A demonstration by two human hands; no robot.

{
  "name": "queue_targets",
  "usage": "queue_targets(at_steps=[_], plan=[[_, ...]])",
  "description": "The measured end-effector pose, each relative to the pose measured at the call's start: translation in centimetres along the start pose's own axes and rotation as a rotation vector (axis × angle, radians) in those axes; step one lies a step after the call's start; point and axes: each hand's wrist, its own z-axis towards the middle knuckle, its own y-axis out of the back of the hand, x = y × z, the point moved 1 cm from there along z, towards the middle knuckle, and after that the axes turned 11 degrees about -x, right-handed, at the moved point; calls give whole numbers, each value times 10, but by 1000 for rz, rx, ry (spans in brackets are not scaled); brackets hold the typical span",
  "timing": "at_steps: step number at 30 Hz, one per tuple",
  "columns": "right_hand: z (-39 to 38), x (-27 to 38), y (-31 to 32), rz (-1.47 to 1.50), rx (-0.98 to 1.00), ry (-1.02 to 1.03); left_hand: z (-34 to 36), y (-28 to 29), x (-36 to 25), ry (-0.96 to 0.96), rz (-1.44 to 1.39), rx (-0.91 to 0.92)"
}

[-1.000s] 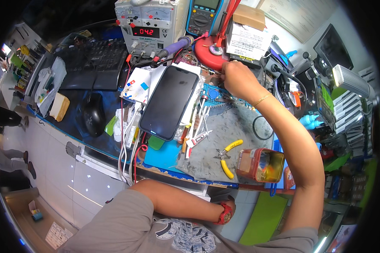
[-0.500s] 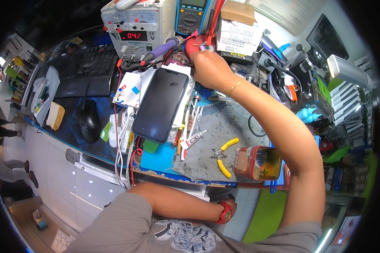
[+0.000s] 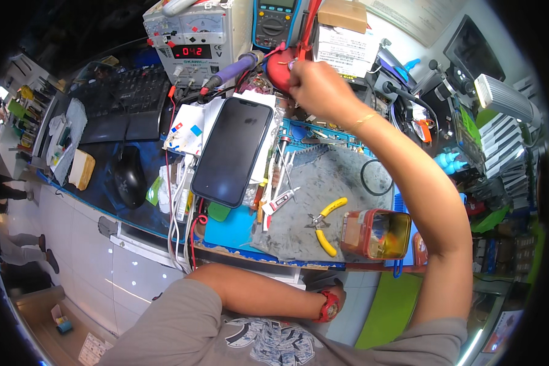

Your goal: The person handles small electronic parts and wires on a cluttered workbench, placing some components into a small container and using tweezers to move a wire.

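My right hand (image 3: 321, 89) is stretched to the far side of the bench, its fingers curled closed beside a round red object (image 3: 279, 71). Something small shows at the fingertips, too unclear to name. My left forearm lies across my lap, a red watch (image 3: 329, 306) on its wrist. Only part of my left hand (image 3: 340, 294) shows, below the bench edge, its fingers hidden. A dark-screened smartphone (image 3: 232, 152) rests on papers in the middle. Yellow-handled cutters (image 3: 326, 227) lie spread on the grey mat (image 3: 305, 177), near a small tube (image 3: 279, 202).
A power supply (image 3: 192, 43) and a blue multimeter (image 3: 277, 24) stand at the back, with a purple-handled tool (image 3: 232, 70) before them. Boxes (image 3: 341, 52) are stacked behind my right hand. A clear reddish container (image 3: 375, 234) sits at the front right edge. Keyboard and mouse (image 3: 128, 175) are left.
My right hand has moved a little to the right, showing more of the red object and the blue tray beneath the wrist. My left arm stays in my lap.
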Motion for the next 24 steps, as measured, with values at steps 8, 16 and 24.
queue_targets(at_steps=[8,16,24], plan=[[-126,62,175,-66,128,43,12,-6,3,14,5,28],[-200,49,192,-114,209,-39,52,-30,12,58,34,127],[-34,43,35,-127,129,24,179,-107,60,296,12,257]])
